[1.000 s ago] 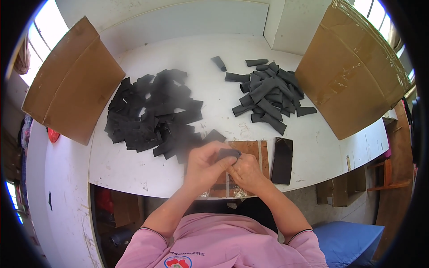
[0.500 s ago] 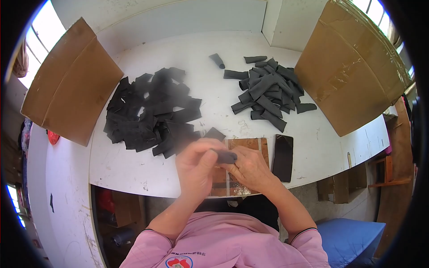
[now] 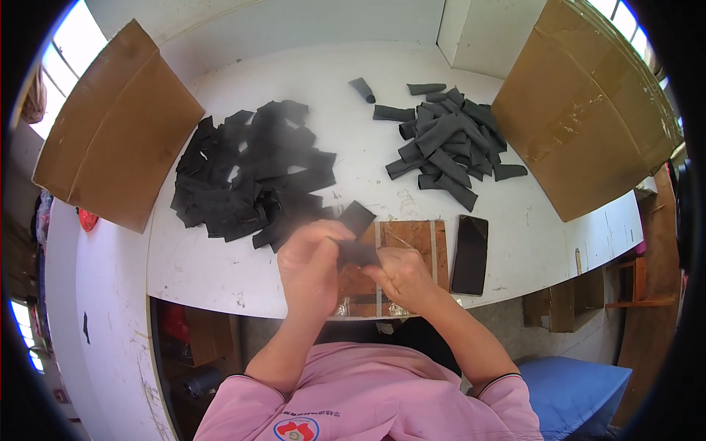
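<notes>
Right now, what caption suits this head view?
Both hands hold a black fabric piece between two black piles on a white table.

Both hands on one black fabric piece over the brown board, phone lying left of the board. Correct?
Nearly. In the head view both hands, left hand and right hand, hold one black fabric piece over the brown board, but the phone lies to the right of the board, not left.

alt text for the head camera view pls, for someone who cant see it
Seen from above, a person's left hand and right hand hold a black fabric piece over a brown board at the edge of a white table. Two piles of black pieces, a dark phone and two cardboard boxes surround them.
</notes>
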Action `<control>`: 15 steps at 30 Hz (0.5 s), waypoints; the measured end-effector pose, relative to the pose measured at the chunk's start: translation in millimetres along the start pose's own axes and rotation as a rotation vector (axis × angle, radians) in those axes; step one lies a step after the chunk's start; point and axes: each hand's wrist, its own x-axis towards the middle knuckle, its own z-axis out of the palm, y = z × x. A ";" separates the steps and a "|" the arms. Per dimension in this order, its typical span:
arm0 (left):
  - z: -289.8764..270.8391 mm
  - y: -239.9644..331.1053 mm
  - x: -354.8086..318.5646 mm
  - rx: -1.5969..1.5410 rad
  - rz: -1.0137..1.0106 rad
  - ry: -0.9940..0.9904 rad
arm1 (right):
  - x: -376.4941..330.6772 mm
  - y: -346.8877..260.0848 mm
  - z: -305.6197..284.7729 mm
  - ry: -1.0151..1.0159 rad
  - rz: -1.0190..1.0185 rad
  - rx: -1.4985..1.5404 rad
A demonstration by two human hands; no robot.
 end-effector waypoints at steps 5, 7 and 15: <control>-18.8 -17.4 10.4 0.612 -0.044 0.155 | 26.0 -8.5 -29.2 -0.023 0.166 0.281; -35.0 -33.3 9.8 0.990 -0.068 0.079 | 51.6 0.3 -53.6 0.132 0.286 0.480; -70.6 -90.1 23.0 1.774 0.153 0.006 | -21.5 32.4 -17.8 0.297 0.936 0.893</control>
